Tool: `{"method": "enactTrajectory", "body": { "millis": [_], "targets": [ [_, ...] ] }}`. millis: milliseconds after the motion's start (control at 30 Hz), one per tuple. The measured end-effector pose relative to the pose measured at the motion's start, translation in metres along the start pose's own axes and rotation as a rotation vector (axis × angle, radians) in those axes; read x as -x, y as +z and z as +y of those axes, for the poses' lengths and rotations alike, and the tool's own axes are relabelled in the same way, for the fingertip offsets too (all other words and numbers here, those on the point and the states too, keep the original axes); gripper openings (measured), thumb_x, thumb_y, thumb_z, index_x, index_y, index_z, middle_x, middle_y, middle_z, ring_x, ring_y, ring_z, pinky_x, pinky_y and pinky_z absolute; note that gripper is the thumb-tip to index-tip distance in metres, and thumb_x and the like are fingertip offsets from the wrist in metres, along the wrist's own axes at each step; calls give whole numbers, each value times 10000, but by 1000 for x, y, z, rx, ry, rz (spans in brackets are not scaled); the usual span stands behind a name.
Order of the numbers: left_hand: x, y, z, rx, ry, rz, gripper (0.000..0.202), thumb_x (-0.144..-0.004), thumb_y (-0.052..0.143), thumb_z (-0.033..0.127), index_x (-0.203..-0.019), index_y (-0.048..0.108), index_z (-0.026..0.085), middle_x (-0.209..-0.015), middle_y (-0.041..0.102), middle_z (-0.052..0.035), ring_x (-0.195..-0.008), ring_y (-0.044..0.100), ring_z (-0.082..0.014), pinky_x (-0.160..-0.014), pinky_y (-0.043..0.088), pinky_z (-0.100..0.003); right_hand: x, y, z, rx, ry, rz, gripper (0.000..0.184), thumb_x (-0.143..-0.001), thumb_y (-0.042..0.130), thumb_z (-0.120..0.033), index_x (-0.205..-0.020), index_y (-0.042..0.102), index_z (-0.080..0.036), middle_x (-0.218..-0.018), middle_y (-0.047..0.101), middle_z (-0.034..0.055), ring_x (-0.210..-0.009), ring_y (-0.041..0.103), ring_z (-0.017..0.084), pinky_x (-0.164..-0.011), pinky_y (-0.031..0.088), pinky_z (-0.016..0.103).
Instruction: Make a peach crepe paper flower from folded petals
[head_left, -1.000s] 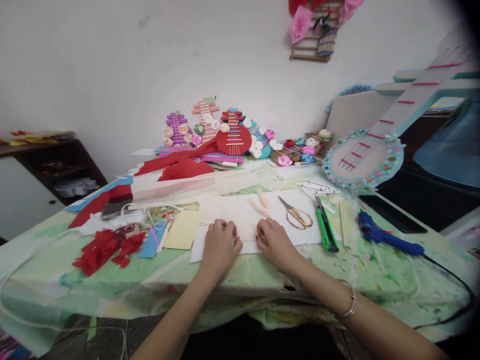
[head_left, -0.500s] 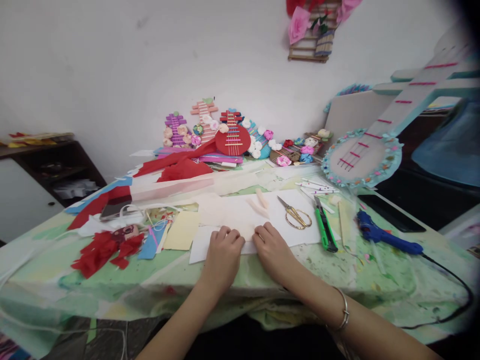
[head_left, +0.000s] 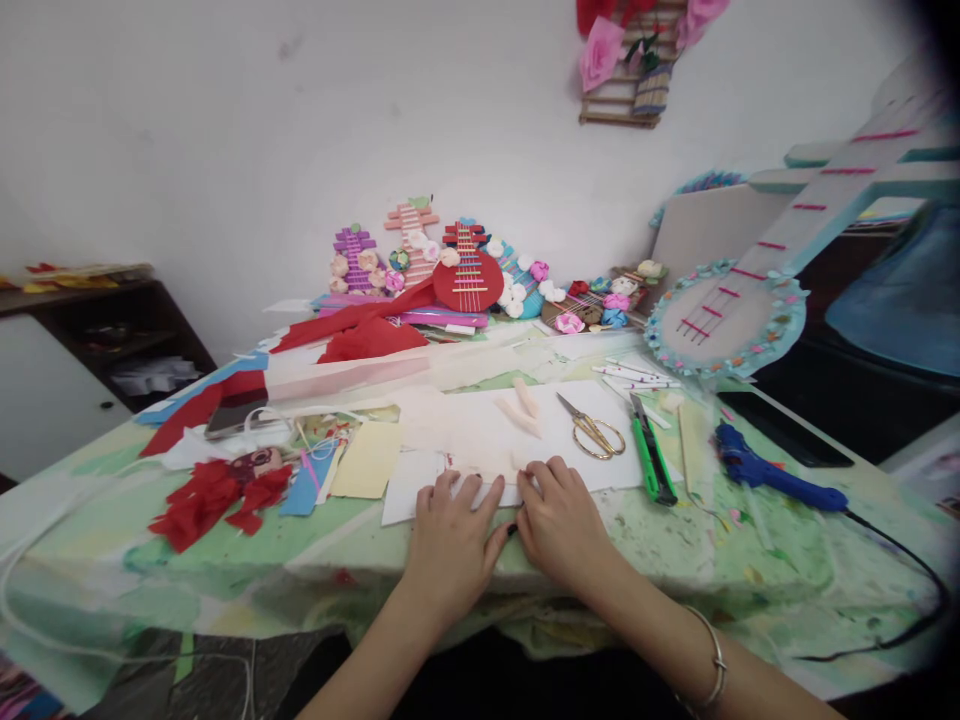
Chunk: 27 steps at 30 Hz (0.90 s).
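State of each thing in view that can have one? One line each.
Left hand: palm down, fingers spread
Right hand: fingers bent, grip unclear
Peach paper: lying on white sheet, near edge at the fingertips
Scissors: lying down, blades look closed
Green cutter: lying down, blade setting unclear
Blue glue gun: lying down, heat unknown
Black slab: flat, face dark

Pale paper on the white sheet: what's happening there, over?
Left hand spread, fingers at near edge of pale paper. Right hand alongside, fingers curled, grip unclear. Paper partly covers white sheet. Scissors and green cutter rightward, apart from both hands.
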<state>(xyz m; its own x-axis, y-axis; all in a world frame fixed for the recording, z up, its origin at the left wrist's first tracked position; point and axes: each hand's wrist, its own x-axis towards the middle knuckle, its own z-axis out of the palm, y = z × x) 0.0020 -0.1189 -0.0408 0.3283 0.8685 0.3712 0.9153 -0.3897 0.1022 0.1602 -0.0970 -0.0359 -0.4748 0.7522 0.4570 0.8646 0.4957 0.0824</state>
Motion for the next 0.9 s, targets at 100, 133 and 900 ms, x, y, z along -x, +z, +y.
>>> {"method": "enactTrajectory", "body": {
  "millis": [100,133,900],
  "targets": [
    [-1,-1,2,10,-6,-16,432,-845,472,304,-1276,472,310,-1155,547,-91,-1080,378,-340,-829,314,-491,1,2,0,-6,-3,19,204,-761,533,-145,-909,660,-87,-889,582,152,-858,435,272,-699,341,389],
    [-1,-2,2,9,-7,-21,437,-842,470,297,-1278,468,323,-1151,546,-89,-1079,380,-343,-828,312,-497,1,3,0,-8,-5,26,200,-761,533,-142,-905,662,-86,-888,583,152,-855,434,270,-698,341,388],
    [8,-3,14,-51,-144,25,462,-843,419,274,-1294,481,194,-1249,549,-93,-1182,376,-357,-883,309,-541,2,2,1,-180,35,8,239,-752,512,-95,-947,649,-108,-944,590,135,-915,441,268,-763,392,417]
  ]
}}
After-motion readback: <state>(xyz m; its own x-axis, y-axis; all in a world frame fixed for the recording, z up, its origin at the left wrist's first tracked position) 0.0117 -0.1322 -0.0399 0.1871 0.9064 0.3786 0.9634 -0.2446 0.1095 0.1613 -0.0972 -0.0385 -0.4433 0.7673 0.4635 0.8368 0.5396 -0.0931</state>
